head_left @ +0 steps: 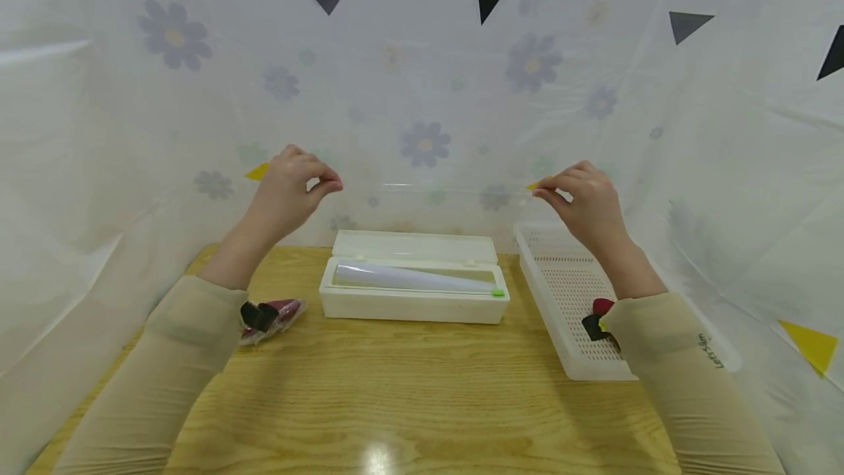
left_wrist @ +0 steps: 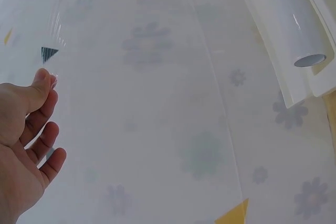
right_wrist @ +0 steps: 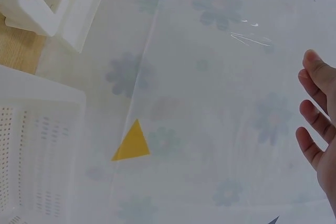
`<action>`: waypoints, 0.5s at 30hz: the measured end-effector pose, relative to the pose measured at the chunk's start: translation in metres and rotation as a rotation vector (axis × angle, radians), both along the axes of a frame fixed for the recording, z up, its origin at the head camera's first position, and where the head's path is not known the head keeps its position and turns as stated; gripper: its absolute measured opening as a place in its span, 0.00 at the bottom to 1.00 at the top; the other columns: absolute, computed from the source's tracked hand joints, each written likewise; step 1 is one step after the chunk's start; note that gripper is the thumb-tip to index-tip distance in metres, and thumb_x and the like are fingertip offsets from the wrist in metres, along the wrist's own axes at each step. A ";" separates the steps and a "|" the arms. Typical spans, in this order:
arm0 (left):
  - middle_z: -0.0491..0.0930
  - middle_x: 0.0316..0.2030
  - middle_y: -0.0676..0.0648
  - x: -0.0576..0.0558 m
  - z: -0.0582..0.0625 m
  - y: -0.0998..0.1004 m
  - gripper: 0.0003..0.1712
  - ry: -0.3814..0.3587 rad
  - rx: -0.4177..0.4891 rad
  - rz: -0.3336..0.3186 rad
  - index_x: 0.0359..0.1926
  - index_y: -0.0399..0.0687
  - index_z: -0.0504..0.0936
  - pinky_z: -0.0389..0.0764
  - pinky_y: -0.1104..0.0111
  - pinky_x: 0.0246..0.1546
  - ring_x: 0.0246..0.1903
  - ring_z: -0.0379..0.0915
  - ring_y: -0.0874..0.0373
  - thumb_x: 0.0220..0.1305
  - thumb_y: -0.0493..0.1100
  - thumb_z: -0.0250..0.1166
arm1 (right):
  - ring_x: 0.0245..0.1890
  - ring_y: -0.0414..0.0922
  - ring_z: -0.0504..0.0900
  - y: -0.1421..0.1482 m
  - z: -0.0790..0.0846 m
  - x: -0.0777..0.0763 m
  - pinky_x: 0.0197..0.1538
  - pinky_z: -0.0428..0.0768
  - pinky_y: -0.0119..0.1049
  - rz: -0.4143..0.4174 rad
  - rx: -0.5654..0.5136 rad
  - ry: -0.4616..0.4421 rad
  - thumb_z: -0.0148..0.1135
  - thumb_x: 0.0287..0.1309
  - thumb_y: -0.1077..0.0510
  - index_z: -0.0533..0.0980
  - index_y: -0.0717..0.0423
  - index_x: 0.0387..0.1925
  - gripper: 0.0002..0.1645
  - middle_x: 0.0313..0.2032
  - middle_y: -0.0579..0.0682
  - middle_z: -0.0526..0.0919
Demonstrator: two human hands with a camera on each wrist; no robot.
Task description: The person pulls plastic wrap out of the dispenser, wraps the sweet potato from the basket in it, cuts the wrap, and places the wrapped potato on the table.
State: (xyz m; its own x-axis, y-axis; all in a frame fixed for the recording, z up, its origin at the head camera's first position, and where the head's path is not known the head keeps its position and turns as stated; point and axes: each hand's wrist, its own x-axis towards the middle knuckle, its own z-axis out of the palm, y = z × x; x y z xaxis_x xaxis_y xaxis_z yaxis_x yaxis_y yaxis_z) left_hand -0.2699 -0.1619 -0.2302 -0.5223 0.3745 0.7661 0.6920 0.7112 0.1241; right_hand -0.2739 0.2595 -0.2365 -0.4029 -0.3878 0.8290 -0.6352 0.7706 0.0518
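A sheet of clear plastic film [head_left: 428,189] hangs stretched between the two raised hands, visible mostly by its glints. My left hand [head_left: 297,176] pinches one corner between thumb and index finger. Opposite it, my right hand [head_left: 583,196] pinches the other corner the same way. In the right wrist view, creases shine in the film [right_wrist: 252,40] beside the fingertips. Below and between the hands stands a white cling film box [head_left: 412,306], its lid [head_left: 415,246] tipped back. Inside lies a roll of film [head_left: 395,275], and a green slider [head_left: 497,292] sits at the right front edge.
A dark red item in clear wrap [head_left: 283,317] lies on the wooden table [head_left: 395,387], partly behind the left sleeve. On the right stands a white perforated basket [head_left: 560,328] with something red [head_left: 601,306] in it, mostly hidden by the right forearm. A flowered, translucent curtain [head_left: 422,79] surrounds the table.
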 end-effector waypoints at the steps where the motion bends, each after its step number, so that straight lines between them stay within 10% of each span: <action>1: 0.82 0.26 0.42 0.000 0.000 0.000 0.06 0.001 -0.001 0.001 0.29 0.38 0.86 0.70 0.56 0.40 0.33 0.68 0.47 0.54 0.38 0.69 | 0.31 0.54 0.75 0.000 0.000 0.000 0.35 0.73 0.45 0.001 0.000 0.001 0.73 0.42 0.63 0.84 0.65 0.28 0.09 0.25 0.58 0.84; 15: 0.81 0.24 0.42 0.001 0.008 0.000 0.05 0.020 0.004 -0.012 0.29 0.38 0.85 0.69 0.56 0.41 0.33 0.67 0.46 0.53 0.38 0.69 | 0.31 0.54 0.75 0.000 0.006 0.000 0.35 0.72 0.45 0.011 -0.021 0.009 0.73 0.42 0.65 0.84 0.64 0.28 0.08 0.25 0.58 0.84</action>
State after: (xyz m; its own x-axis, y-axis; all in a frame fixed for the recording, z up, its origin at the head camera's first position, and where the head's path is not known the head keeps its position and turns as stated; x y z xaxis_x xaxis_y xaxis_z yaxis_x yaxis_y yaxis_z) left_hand -0.2690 -0.1618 -0.2220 -0.5020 0.3778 0.7780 0.7030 0.7022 0.1127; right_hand -0.2742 0.2596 -0.2309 -0.3911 -0.3740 0.8409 -0.6429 0.7649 0.0413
